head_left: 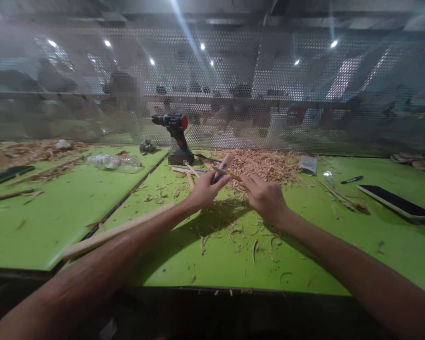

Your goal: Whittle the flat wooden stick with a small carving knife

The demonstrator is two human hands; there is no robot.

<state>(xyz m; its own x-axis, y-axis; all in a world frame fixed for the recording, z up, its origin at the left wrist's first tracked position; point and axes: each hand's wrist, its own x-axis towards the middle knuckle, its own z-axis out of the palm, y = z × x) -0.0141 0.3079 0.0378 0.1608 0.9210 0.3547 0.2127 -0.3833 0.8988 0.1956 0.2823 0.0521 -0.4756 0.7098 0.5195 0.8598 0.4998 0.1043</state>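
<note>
My left hand (pixel 204 190) is closed around a pale wooden stick (pixel 228 159) with blue on it, held over the green table. My right hand (pixel 265 196) grips a knife (pixel 233 176) by its yellowish wooden handle. The knife's blade points left and lies across the stick by my left thumb; whether its edge touches the wood cannot be told. Behind both hands spreads a heap of wood shavings (pixel 262 166). More thin strips (pixel 193 171) of wood lie just beyond my left hand.
A cordless drill (pixel 179 134) stands upright behind my hands. A long wooden strip (pixel 116 233) lies under my left forearm. On the right are a black-topped board (pixel 398 200), a pen (pixel 352 180) and a small packet (pixel 308 165). Clear plastic (pixel 115 162) lies left. A perforated screen (pixel 226 85) borders the back.
</note>
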